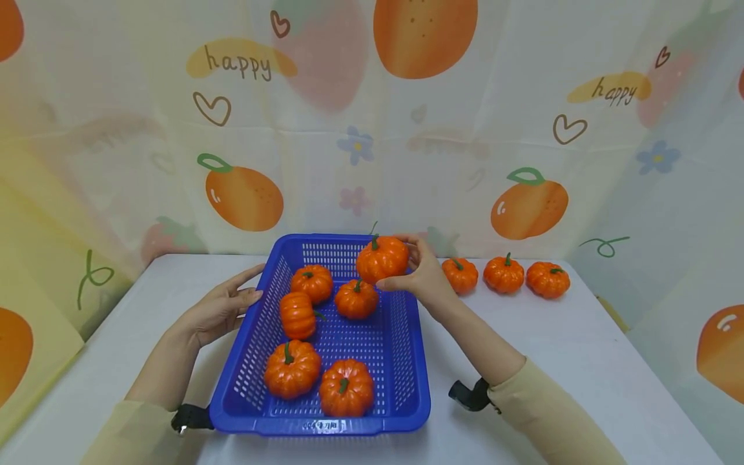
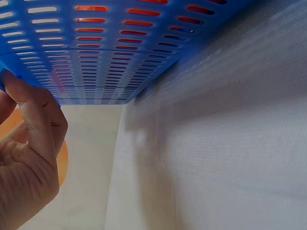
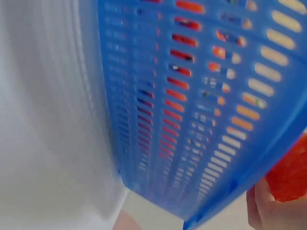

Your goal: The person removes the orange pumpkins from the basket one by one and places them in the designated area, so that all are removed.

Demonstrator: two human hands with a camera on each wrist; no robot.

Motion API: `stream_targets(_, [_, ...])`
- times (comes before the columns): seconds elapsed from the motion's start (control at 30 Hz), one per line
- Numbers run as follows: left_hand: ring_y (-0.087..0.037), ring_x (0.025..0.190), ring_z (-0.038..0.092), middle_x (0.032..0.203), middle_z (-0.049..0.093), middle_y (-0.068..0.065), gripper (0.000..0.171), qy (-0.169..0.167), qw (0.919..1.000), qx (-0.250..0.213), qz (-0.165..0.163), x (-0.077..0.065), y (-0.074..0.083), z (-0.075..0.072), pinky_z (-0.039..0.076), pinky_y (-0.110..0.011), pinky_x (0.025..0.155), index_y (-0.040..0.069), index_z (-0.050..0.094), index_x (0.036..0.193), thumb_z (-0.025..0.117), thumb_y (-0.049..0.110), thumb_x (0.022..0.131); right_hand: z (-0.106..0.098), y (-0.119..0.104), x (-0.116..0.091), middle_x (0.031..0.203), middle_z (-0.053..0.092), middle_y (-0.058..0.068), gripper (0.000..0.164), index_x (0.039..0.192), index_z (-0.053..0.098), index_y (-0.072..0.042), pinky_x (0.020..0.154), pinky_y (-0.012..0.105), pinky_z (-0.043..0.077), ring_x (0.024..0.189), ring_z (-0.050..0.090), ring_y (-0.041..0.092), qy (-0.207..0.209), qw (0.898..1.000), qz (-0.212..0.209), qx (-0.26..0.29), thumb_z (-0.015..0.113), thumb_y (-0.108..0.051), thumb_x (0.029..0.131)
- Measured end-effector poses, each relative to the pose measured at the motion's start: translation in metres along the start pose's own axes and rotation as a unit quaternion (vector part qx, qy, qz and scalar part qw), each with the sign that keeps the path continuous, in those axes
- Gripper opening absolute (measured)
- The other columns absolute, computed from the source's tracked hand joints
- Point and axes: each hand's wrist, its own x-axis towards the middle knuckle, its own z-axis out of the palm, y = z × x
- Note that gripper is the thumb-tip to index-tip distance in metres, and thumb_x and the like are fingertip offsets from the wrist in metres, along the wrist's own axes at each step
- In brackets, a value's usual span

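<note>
My right hand [image 1: 427, 274] grips a small orange pumpkin [image 1: 382, 259] with a green stem, over the far right corner of a blue plastic basket [image 1: 423, 394]. In the right wrist view, part of this red-orange pumpkin [image 3: 290, 172] shows beside the fingers, past the basket's slotted wall [image 3: 163, 96]. My left hand [image 1: 217, 313] holds the basket's left rim, thumb and fingers at its edge. The left wrist view shows those bent fingers [image 2: 36, 115] at the rim. Several similar pumpkins lie inside the basket, among them one [image 1: 298, 315] tipped on its side with its stem pointing right.
Three more pumpkins stand in a row on the white table [image 1: 523, 349] at the back right: one near the right forearm [image 1: 460, 276], a middle one [image 1: 504, 275] and an outer one [image 1: 547, 279]. A fruit-printed cloth [image 1: 407, 168] hangs behind the table.
</note>
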Motion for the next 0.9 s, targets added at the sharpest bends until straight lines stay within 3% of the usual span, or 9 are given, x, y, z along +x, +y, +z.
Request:
stream_targets(0.3, [-0.008,0.092,0.073,0.111,0.071,0.009,0.075,0.001,1.0000,-0.002,0.000,-0.001,0.001,0.001,0.061,-0.025,0.081,0.013,-0.001,0.160,0.048,0.017,0.104,-0.026,-0.004,0.001,0.156,0.034,0.011,0.087,0.145,0.025,-0.014,0.117,0.051,0.040,0.143,0.042,0.032,0.035,0.999,-0.023,0.013,0.078,0.000,0.078])
stream_targets(0.4, [-0.008,0.092,0.073,0.111,0.071,0.009,0.075,0.004,1.0000,-0.001,-0.001,-0.001,0.001,0.001,0.061,-0.025,0.081,0.014,-0.001,0.160,0.049,0.017,0.104,-0.035,-0.005,-0.001,0.157,0.030,0.009,0.089,0.148,0.024,-0.019,0.112,0.049,0.045,0.141,0.044,0.033,0.021,0.999,-0.039,0.010,0.076,0.001,0.079])
stream_targets(0.63, [-0.009,0.092,0.073,0.111,0.071,0.009,0.075,0.000,1.0000,-0.005,-0.001,0.000,0.000,0.000,0.061,-0.026,0.081,0.014,-0.002,0.160,0.048,0.016,0.104,-0.064,-0.006,-0.005,0.155,0.034,0.004,0.076,0.149,0.032,-0.027,0.096,0.027,0.056,0.133,0.051,0.030,-0.038,0.997,-0.072,-0.003,0.070,-0.003,0.087])
stream_targets(0.9, [-0.008,0.092,0.073,0.111,0.071,0.009,0.075,0.000,1.0000,-0.009,0.001,0.000,-0.001,0.000,0.061,-0.026,0.082,0.014,-0.002,0.160,0.048,0.016,0.104,-0.095,0.002,-0.012,0.152,0.036,0.003,0.073,0.148,0.034,-0.025,0.094,0.023,0.057,0.125,0.055,0.014,-0.058,0.995,-0.074,0.035,0.064,0.003,0.088])
